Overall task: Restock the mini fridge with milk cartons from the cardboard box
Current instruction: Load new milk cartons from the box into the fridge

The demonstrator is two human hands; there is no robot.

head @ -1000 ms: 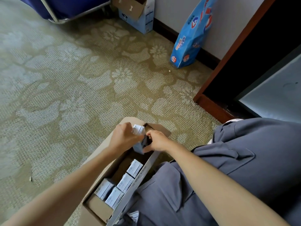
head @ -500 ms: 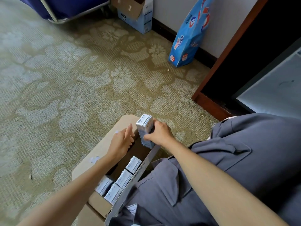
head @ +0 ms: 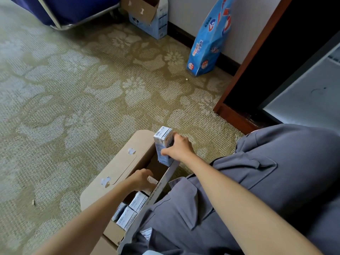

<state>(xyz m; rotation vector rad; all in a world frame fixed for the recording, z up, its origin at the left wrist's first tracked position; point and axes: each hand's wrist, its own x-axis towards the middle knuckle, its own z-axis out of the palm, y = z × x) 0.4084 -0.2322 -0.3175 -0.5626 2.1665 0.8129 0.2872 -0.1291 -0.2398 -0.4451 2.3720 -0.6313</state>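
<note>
An open cardboard box (head: 117, 168) lies on the carpet by my knees. Several white-and-blue milk cartons (head: 133, 208) stand packed in its near end. My right hand (head: 177, 148) grips one milk carton (head: 162, 144) upright above the box's far end. My left hand (head: 142, 179) reaches down into the box and its fingers close round the top of another carton (head: 152, 179). The mini fridge (head: 303, 100) shows as a pale grey surface at the right, inside a dark wooden cabinet (head: 237, 115).
A blue printed bag (head: 207, 45) leans on the wall beside the cabinet. Another open box (head: 147, 15) stands at the back, next to a blue cart (head: 73, 10). Patterned carpet stretches to the left. My grey-trousered legs (head: 248, 181) crouch right of the box.
My right hand lifted one carton out of the box and holds it higher. My left hand let go of it, then went down into the box onto another carton.
</note>
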